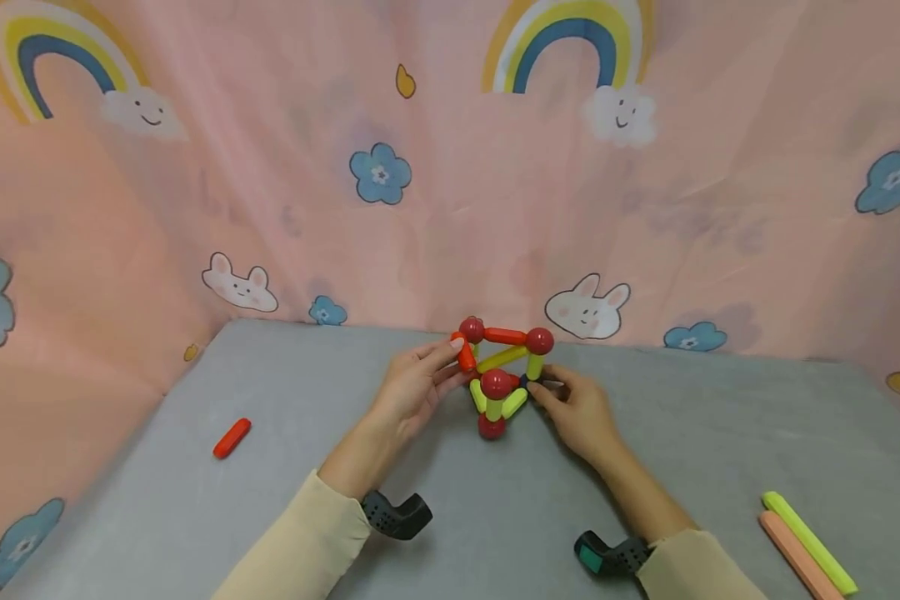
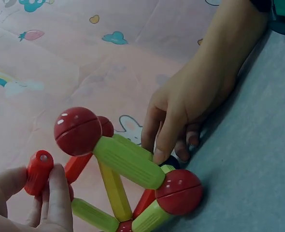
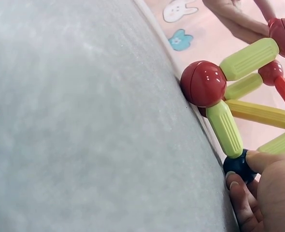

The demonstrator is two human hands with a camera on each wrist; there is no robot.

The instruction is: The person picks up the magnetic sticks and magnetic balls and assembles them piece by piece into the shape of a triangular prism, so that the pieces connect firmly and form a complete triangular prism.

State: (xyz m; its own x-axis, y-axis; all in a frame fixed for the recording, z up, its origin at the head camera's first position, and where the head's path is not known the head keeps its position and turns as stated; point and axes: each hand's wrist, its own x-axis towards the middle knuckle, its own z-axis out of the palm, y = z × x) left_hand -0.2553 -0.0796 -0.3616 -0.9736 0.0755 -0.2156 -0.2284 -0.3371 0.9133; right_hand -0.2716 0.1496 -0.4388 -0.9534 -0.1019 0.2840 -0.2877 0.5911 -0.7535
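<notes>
My left hand (image 1: 407, 390) pinches a short red rod (image 2: 38, 175) between thumb and fingers, its round end facing up in the left wrist view. That rod is close beside a frame of magnetic sticks and balls (image 1: 497, 384), with red balls at several corners. Lime, yellow and red sticks join the corners; a yellow stick (image 3: 262, 114) runs diagonally. Low on the frame's right side, my right hand (image 1: 583, 414) grips a dark blue ball (image 3: 235, 166) with thumb and fingertips. A lime stick (image 3: 224, 129) links this ball to a red ball (image 3: 204, 83).
A loose red rod (image 1: 232, 438) lies on the grey cloth (image 1: 157, 508) to the left. At the front right, a long lime stick (image 1: 810, 542) and a salmon stick (image 1: 798, 554) lie side by side. A pink printed curtain (image 1: 450, 242) stands behind the table.
</notes>
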